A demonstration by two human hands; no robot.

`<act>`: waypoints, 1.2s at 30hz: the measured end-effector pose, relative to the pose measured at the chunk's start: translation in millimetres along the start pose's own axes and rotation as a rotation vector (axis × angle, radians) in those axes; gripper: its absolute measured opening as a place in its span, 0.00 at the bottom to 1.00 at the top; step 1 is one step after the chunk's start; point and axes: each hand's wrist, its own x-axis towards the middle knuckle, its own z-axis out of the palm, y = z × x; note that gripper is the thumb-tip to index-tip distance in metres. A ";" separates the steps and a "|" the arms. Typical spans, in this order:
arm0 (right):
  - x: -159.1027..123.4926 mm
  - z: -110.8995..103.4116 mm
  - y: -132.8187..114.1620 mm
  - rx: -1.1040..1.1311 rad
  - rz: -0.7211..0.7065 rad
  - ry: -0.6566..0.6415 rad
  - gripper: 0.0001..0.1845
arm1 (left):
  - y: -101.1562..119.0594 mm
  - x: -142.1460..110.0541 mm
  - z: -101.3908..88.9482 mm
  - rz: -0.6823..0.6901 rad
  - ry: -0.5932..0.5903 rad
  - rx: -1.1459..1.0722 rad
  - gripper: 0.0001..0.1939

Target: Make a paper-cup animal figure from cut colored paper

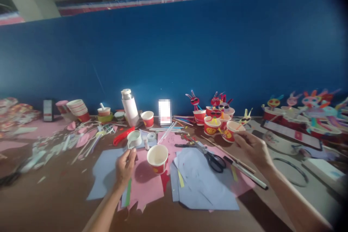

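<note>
My right hand (251, 149) pinches the near right rim of a red and white paper cup (230, 137). Out of that cup rises a yellow figure (245, 117) with long ears and dark glasses. My left hand (125, 166) is closed above blue and pink paper, just below a white tape roll (134, 139). What its fingertips hold, if anything, I cannot make out. Between my hands stands another paper cup (157, 159), upright with its inside showing. Black-handled scissors (214, 160) lie on the blue paper (203, 188) to the right.
A white thermos (129, 108) and a cup (147, 119) stand at the back, near a bright blurred-out screen (165, 112). Several cups with figures crowd the right. A marker (252, 177) lies by the scissors. Stacked cups (78, 109) and paper scraps fill the left.
</note>
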 end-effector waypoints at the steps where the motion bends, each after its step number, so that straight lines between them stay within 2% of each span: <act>1: -6.0 6.3 -10.4 0.002 -0.031 -0.081 0.13 | 0.4 -0.5 0.0 -0.005 -0.002 -0.008 0.18; 3: -16.0 21.6 -28.6 -0.009 -0.093 -0.226 0.13 | 1.7 -1.4 -0.3 -0.010 -0.009 -0.031 0.18; 6: -29.9 51.0 -50.1 -0.049 -0.168 -0.340 0.12 | 6.0 -2.9 -1.5 0.001 -0.051 -0.079 0.18; 11: -67.0 101.6 -75.0 -0.154 -0.307 -0.375 0.17 | 17.3 -7.3 -3.9 0.057 -0.160 -0.112 0.17; 14: -90.0 116.0 -76.8 -0.207 -0.410 -0.392 0.17 | 23.3 -10.9 -4.0 0.092 -0.201 -0.121 0.18; 19: -101.7 107.9 -59.9 -0.238 -0.531 -0.404 0.16 | 24.8 -18.3 0.2 0.113 -0.209 -0.135 0.18; 24: -93.4 99.8 -46.3 -0.226 -0.538 -0.423 0.16 | 20.0 -24.8 7.4 0.087 -0.249 -0.184 0.16; 29: -87.0 99.5 -44.1 -0.277 -0.472 -0.505 0.18 | 18.4 -26.5 11.4 0.071 -0.285 -0.173 0.16; 31: -86.1 99.7 -45.1 -0.289 -0.443 -0.526 0.17 | 16.6 -26.5 11.3 0.071 -0.270 -0.155 0.16; 36: -88.6 101.1 -52.9 -0.295 -0.420 -0.601 0.14 | 17.6 -20.9 2.0 0.064 -0.148 -0.135 0.15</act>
